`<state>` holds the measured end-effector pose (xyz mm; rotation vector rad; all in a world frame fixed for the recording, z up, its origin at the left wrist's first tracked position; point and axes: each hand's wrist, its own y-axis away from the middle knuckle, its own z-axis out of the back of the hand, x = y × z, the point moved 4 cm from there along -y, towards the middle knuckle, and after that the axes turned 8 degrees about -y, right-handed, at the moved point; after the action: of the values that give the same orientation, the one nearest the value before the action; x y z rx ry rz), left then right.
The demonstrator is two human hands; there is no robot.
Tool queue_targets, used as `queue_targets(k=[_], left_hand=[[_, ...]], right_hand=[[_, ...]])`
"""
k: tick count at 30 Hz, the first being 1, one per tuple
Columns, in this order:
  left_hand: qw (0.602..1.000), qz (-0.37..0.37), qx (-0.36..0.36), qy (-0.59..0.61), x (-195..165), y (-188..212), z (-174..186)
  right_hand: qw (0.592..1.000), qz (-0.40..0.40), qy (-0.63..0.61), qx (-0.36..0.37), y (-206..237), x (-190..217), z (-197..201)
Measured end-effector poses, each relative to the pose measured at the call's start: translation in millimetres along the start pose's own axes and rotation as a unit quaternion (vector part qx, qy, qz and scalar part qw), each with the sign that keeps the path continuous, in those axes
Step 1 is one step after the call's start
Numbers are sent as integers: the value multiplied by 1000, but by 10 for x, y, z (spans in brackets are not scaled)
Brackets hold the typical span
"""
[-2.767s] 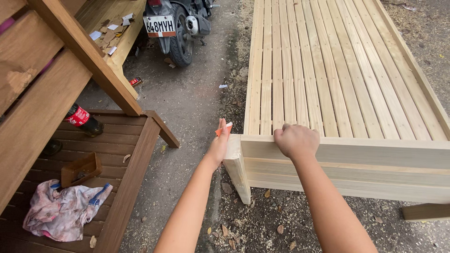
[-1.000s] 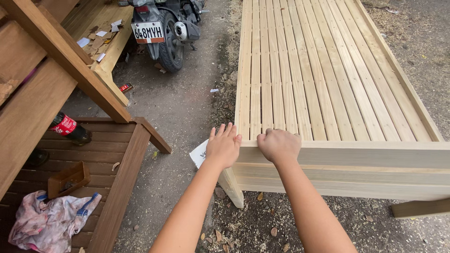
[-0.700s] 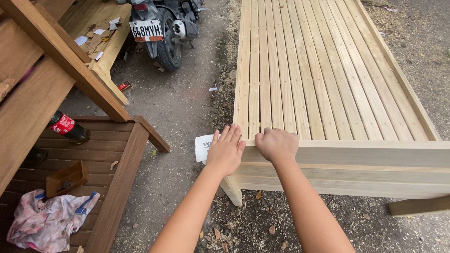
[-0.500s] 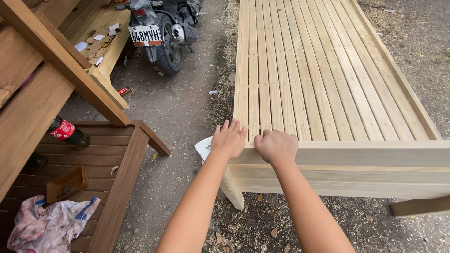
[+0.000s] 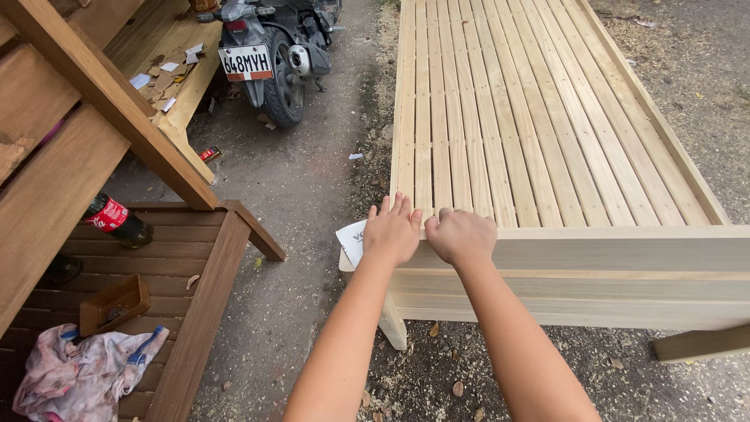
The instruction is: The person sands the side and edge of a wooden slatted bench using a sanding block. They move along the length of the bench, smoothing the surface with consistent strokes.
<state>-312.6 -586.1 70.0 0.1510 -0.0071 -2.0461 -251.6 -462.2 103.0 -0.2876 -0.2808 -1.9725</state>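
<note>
The pale wooden slatted frame [image 5: 547, 133] is the reference point: unfinished light timber, long narrow slats with thin gaps, closed at the near end by a smooth flat end rail [image 5: 609, 250].

My left hand [image 5: 392, 231] lies flat and open, fingers together, on the near left corner of the frame, pressing down a piece of white sandpaper [image 5: 352, 241] whose free edge sticks out past the corner. My right hand [image 5: 461, 234] rests just beside it on the top of the end rail, curled into a loose fist and gripping nothing that I can see.

Count: two hands, one sheet, one frame.

Left of the frame, across a strip of bare gravel and sawdust, stands a dark-stained wooden structure [image 5: 117, 156] with a diagonal brace. On its low deck lie one dark plastic bottle [image 5: 117, 221] with a red label and one crumpled rag [image 5: 82, 375]. One parked motorcycle [image 5: 273, 55] stands beyond the frame's left edge.

Open ground runs along the frame's left and right sides.
</note>
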Motion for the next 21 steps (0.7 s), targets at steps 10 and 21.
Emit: queue_targets(k=[10, 21], left_hand=[[953, -133, -75, 260, -323, 966, -263], [770, 9, -1, 638, -757, 1239, -744]], right_hand=[[836, 244, -444, -211, 903, -494, -201], [413, 17, -869, 271, 1451, -1383, -1300]])
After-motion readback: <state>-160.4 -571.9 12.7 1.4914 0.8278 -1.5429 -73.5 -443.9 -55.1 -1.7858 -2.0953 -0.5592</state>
